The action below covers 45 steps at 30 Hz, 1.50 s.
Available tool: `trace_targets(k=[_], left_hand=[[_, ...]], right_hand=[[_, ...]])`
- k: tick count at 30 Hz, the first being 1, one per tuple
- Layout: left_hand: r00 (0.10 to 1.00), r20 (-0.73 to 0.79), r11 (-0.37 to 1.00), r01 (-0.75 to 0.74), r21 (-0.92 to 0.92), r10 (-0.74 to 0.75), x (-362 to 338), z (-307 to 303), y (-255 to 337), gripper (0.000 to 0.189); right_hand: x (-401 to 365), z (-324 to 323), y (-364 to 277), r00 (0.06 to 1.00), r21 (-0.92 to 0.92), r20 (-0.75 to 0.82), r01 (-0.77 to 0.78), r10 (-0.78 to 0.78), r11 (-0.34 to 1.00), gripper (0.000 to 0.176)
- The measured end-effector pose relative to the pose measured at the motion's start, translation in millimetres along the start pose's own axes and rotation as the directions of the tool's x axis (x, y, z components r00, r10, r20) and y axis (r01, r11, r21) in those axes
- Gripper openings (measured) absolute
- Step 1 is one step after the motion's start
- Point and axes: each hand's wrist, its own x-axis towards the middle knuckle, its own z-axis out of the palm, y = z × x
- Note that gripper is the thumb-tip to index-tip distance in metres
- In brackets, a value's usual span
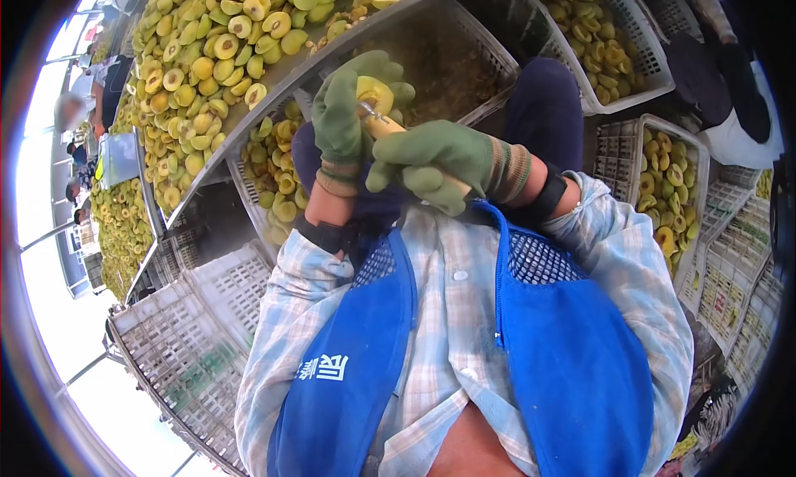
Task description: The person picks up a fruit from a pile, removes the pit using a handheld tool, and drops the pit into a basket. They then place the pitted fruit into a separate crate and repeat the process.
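My left hand (342,116), in a green glove, is closed round a halved yellow-green fruit (375,94). Its cut side faces my other hand. My right hand (448,162), gloved the same way, grips a tool with a light wooden handle (383,125). The tool's metal tip touches the fruit near its middle, and the handle's lower end sticks out below my right palm. Both hands are close together above my lap, near the edge of a table heaped with halved fruit (224,46).
A crate of fruit (278,179) stands left of my knees. More fruit crates (638,87) are at the right. Between them lies a crate with brown bits (489,42). White crates (186,328) stand at the lower left. Other people (112,92) are at the far left.
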Motion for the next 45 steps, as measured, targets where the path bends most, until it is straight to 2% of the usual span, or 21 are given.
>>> trace_targets(k=[2, 5, 8, 9, 10, 11, 12, 15, 18, 19, 20, 22, 25, 28, 29, 32, 33, 36, 37, 40, 45], left_hand=[[0.997, -0.07, 0.993, 0.008, -0.114, -0.016, 3.8, 6.4, -1.8, 0.044], [0.986, -0.163, 0.952, -0.088, -0.292, 0.041, 15.5, 3.8, -20.9, 0.045], [0.967, -0.222, 0.921, -0.199, -0.336, 0.128, 31.9, -1.0, -34.9, 0.045], [0.969, -0.222, 0.876, -0.195, -0.441, 0.104, 36.6, -7.3, -36.2, 0.043], [0.945, -0.324, 0.874, -0.194, -0.446, 0.045, 37.4, -10.3, -34.7, 0.044], [0.934, -0.344, 0.921, -0.212, -0.327, 0.092, 38.2, -21.1, -36.0, 0.043], [0.921, -0.363, 0.953, -0.226, -0.201, 0.142, 37.7, -31.4, -32.8, 0.043], [0.845, -0.534, 0.959, -0.172, -0.227, 0.025, 22.6, -61.3, -16.1, 0.042], [0.758, -0.652, 0.94, -0.237, -0.246, 0.021, 1.8, -122.7, -20.5, 0.043], [0.745, -0.665, 0.912, -0.239, -0.334, -0.048, -6.3, -144.4, -19.8, 0.044], [0.822, -0.569, 0.89, -0.241, -0.387, -0.026, -18.4, -169.8, -20.5, 0.045], [0.591, -0.798, 0.906, -0.264, -0.33, -0.118, -33.5, -203.8, -30.3, 0.045], [0.474, -0.877, 0.996, 0.025, -0.084, -0.085, -69.8, -236.2, -35.0, 0.042], [0.384, -0.919, 0.993, 0.108, -0.047, -0.086, -100.0, -281.6, -63.9, 0.035], [0.443, -0.896, 0.993, 0.117, 0.025, -0.029, -113.8, -288.3, -72.7, 0.038], [0.333, -0.935, 0.992, 0.034, -0.122, -0.126, -136.4, -298.7, -94.6, 0.034], [0.39, -0.912, 0.991, 0.013, -0.134, -0.129, -148.5, -313.1, -109.4, 0.033], [0.393, -0.917, 0.974, 0.171, 0.145, 0.068, -163.4, -308.6, -126.0, 0.034], [0.45, -0.889, 0.954, 0.224, 0.199, 0.08, -162.7, -299.3, -123.0, 0.035], [0.466, -0.872, 0.916, 0.268, 0.299, 0.148, -159.7, -277.0, -120.1, 0.034], [0.258, -0.956, 0.99, -0.05, 0.13, 0.139, -178.2, -302.6, -127.4, 0.03]], right_hand=[[7.4, -14.3, 5.4, 0.969, 0.319, 0.244, -0.042, -0.039, 0.947, 0.041], [17.4, -13.7, 14.0, 0.901, 0.65, 0.398, -0.147, -0.17, 0.746, 0.043], [15.5, -17.4, 8.4, 0.966, 0.459, 0.098, 0.167, -0.237, 0.873, 0.042], [13.8, -23.0, 2.4, 0.974, 0.499, 0.074, 0.149, -0.213, 0.854, 0.041], [14.3, -34.2, 0.0, 0.964, 0.557, 0.139, 0.115, -0.229, 0.822, 0.039], [13.3, -38.7, -2.0, 0.988, 0.395, -0.075, 0.153, -0.134, 0.906, 0.038], [13.0, -40.4, -4.9, 0.952, 0.216, -0.296, 0.142, -0.074, 0.966, 0.037], [10.3, -43.6, -7.2, 0.932, 0.104, -0.362, 0.056, -0.014, 0.993, 0.037], [16.7, -57.6, -2.4, 0.948, 0.227, -0.315, 0.116, -0.04, 0.967, 0.038], [20.0, -60.5, 1.5, 0.926, 0.181, -0.372, 0.145, -0.069, 0.973, 0.04], [23.4, -58.0, 3.8, 0.91, 0.196, -0.411, 0.14, -0.048, 0.971, 0.04], [26.9, -53.9, 9.6, 0.869, 0.229, -0.495, 0.122, 0.008, 0.966, 0.041], [29.8, -59.8, 15.5, 0.884, 0.238, -0.467, 0.084, 0.038, 0.968, 0.04], [33.1, -64.6, 18.5, 0.863, 0.228, -0.501, 0.057, 0.068, 0.972, 0.039], [33.4, -66.6, 20.2, 0.844, 0.21, -0.53, 0.044, 0.076, 0.977, 0.039], [34.8, -71.8, 21.5, 0.788, 0.164, -0.604, -0.025, 0.12, 0.986, 0.039], [35.3, -73.1, 23.0, 0.766, 0.17, -0.627, -0.044, 0.142, 0.985, 0.039], [39.9, -74.1, 25.7, 0.707, 0.173, -0.684, -0.081, 0.18, 0.981, 0.036], [41.7, -77.7, 27.9, 0.705, 0.188, -0.682, -0.087, 0.194, 0.978, 0.035], [45.7, -80.9, 33.7, 0.69, 0.18, -0.692, -0.12, 0.212, 0.976, 0.029], [50.8, -76.4, 33.3, 0.647, 0.145, -0.729, -0.173, 0.223, 0.974, 0.025]])
